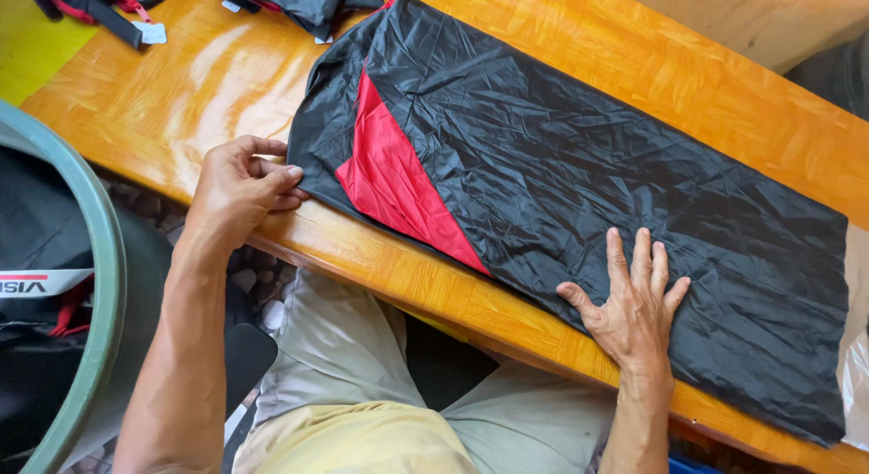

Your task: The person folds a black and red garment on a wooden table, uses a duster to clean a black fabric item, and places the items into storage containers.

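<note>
A folded black garment of thin shiny fabric (579,175) with a red triangular panel (389,180) lies flat along the wooden table (226,76). My left hand (240,189) rests at the garment's left end, its fingers curled and pinching the black edge at the table's near side. My right hand (634,302) lies flat with fingers spread on the garment's near edge, pressing the fabric down.
A large green-rimmed tub (101,257) with black fabric inside stands at the left, below the table. More black and red garments (299,1) lie at the table's far edge. My legs in light trousers (362,374) sit under the table.
</note>
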